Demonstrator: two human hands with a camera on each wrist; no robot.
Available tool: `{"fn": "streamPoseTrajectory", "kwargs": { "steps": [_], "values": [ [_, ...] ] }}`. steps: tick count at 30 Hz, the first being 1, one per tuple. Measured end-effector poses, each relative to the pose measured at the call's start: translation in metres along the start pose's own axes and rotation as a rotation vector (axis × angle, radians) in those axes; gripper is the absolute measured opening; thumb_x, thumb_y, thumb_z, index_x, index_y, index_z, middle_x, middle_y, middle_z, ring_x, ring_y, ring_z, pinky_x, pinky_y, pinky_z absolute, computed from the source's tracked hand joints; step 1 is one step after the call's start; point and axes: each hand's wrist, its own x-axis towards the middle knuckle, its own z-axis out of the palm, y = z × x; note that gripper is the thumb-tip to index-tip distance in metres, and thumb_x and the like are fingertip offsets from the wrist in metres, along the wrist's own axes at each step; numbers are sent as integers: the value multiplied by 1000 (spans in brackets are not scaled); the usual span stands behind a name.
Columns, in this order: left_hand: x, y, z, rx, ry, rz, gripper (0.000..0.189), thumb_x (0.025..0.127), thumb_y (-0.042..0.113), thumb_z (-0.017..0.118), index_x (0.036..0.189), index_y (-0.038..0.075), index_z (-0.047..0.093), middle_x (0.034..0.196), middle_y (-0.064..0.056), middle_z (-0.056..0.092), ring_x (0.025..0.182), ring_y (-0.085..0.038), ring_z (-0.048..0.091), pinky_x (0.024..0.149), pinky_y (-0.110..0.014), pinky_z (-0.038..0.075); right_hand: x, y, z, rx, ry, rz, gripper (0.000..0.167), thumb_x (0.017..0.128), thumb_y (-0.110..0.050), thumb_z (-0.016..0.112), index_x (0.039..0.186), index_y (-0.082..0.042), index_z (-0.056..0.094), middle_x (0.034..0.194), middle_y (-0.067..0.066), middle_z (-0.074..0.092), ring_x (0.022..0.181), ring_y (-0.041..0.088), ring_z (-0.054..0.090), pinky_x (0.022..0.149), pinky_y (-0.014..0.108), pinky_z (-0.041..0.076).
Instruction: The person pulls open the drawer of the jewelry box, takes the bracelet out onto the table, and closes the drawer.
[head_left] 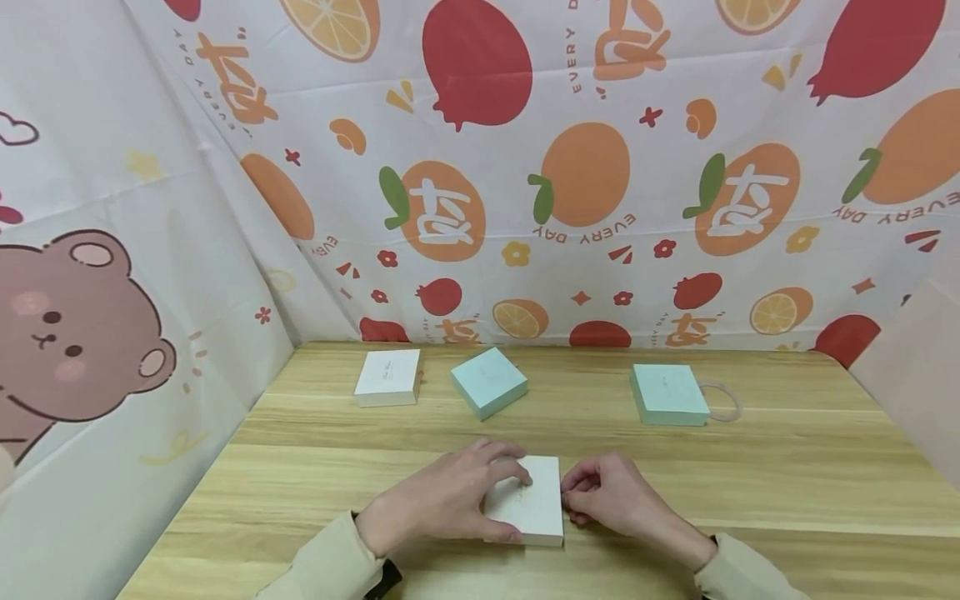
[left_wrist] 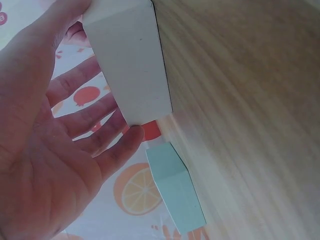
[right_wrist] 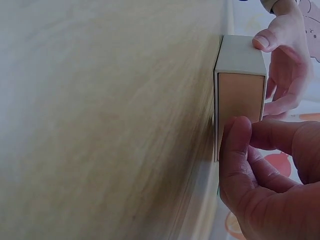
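Two printed cloths largest: one fruit cloth (head_left: pixel 585 175) across the back, one bear cloth (head_left: pixel 97 333) along the left. Beneath, wooden table (head_left: pixel 337 467) with long, pale grain. At the near edge of the head view, beige sleeves (head_left: pixel 330 558), and something dark under the left cuff.

Next, left hand (head_left: pixel 457 496), reaching in from the left, thumb against the near side, fingers over the top and far side: grasping the near white box. Opposite, right hand (head_left: pixel 611 492), thumb and forefinger curled together at the box's right end; cannot tell whether anything is pinched between.

Then, near white box (head_left: pixel 542 500) itself, flat on the table between both hands, faint gold marking on top, peach inner end (right_wrist: pixel 240 97) facing right. Farther back, right mint box (head_left: pixel 669 392), squarely set; middle mint box (head_left: pixel 489 379), turned cornerwise; back white box (head_left: pixel 387 373) at left, dark lettering on top. Smallest, thin pale ring (head_left: pixel 739 404), just beside the right mint box.
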Motion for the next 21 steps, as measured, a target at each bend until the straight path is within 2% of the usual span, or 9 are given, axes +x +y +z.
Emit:
{"fn": "streamPoseTrajectory", "kwargs": {
  "steps": [21],
  "values": [
    [-1, 1, 0, -4, 2, -11, 53, 83, 56, 79, 126, 27, 65, 146, 1, 56, 133, -18, 53, 105, -37, 51, -5, 1, -3, -21, 23, 27, 5, 85, -2, 68, 88, -4, 73, 71, 2, 68, 63, 14, 64, 53, 23, 49]
  ]
}}
